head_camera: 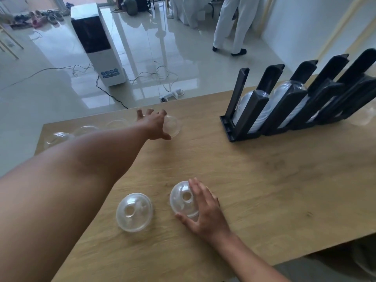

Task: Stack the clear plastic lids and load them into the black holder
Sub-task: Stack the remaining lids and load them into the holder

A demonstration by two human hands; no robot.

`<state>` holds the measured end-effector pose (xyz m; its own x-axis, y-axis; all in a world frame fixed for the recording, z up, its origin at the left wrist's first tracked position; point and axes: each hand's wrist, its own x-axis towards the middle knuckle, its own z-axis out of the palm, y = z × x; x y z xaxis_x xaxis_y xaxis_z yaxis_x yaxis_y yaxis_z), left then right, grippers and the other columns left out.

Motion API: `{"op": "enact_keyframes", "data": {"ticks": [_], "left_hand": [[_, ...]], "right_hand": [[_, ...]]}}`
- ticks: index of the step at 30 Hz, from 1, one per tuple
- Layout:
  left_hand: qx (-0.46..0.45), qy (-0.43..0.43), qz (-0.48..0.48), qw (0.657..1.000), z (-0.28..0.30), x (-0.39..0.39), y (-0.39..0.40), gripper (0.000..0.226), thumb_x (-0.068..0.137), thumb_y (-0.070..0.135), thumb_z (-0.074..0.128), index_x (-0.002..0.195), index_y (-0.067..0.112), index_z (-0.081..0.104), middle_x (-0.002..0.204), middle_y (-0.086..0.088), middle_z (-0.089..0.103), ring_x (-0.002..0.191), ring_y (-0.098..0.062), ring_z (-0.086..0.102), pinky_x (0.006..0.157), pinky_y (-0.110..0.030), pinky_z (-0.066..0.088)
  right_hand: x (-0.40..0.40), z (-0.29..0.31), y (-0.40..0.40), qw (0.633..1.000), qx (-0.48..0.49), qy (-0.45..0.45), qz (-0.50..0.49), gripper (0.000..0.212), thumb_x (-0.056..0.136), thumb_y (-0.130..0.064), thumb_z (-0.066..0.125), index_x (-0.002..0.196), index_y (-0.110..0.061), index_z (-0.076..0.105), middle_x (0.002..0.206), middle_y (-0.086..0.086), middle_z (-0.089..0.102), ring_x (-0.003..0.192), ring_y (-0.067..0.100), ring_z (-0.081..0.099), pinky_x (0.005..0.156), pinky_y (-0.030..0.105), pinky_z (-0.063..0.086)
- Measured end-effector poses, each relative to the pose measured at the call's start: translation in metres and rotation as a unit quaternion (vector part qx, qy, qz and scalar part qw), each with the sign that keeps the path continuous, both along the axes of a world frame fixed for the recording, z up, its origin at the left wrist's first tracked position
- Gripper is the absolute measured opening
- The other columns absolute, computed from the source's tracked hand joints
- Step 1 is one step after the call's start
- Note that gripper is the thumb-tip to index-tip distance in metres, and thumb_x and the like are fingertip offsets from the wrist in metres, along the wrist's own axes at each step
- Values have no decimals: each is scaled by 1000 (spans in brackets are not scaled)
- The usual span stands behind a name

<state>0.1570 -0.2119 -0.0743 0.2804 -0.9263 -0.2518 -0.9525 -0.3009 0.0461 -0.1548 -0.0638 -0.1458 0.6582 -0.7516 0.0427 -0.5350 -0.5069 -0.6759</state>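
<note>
My left hand (155,125) stretches to the table's far edge, fingers spread over a clear dome lid (173,127) and touching it. My right hand (203,210) clasps another clear dome lid (184,200), tilted on the table near me, between thumb and fingers. A third lid (134,212) lies loose just left of it. More lids (85,129) line the far left edge, partly behind my forearm. The black holder (284,119) stands at the far right, with stacked lids (289,90) in its two left slots.
The wooden table (264,190) ends just past my left hand. Beyond it, on the tiled floor, are a white tower appliance (97,43), cables and a power strip (171,95). A person in white trousers (232,23) stands at the back. Another lid (364,119) lies right of the holder.
</note>
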Motion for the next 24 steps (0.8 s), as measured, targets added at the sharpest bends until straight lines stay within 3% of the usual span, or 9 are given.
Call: {"op": "enact_keyframes", "data": {"ticks": [6, 12, 17, 24], "left_hand": [[-56, 34, 24, 998, -4, -10, 1, 93, 70, 68, 78, 144, 25, 42, 142, -3, 55, 136, -27, 40, 108, -48, 18], [-209, 153, 29, 965, 27, -35, 28, 94, 66, 60, 85, 142, 23, 46, 138, 0, 52, 123, -28, 51, 111, -41, 30], [-282, 202, 55, 936, 58, -47, 117, 88, 61, 59, 88, 134, 24, 52, 128, 5, 56, 113, -17, 59, 104, -40, 35], [-263, 211, 177, 925, 34, -68, 268, 90, 60, 57, 88, 136, 33, 47, 125, 16, 55, 116, -5, 50, 97, -33, 28]], "right_hand": [[-2, -1, -6, 999, -34, 31, 1, 99, 86, -80, 55, 163, -27, 22, 163, 0, 37, 147, 17, 39, 116, 44, 37], [-1, 5, -14, 996, -65, 58, 6, 99, 81, -82, 57, 159, -29, 30, 157, -4, 44, 138, 16, 46, 110, 41, 35], [-1, 9, -16, 996, -69, 54, 8, 99, 77, -79, 63, 156, -25, 38, 151, -4, 50, 133, 16, 51, 102, 38, 36], [0, 11, -15, 996, -72, 56, -4, 99, 73, -83, 62, 153, -30, 40, 148, -9, 51, 127, 16, 53, 91, 37, 35]]}}
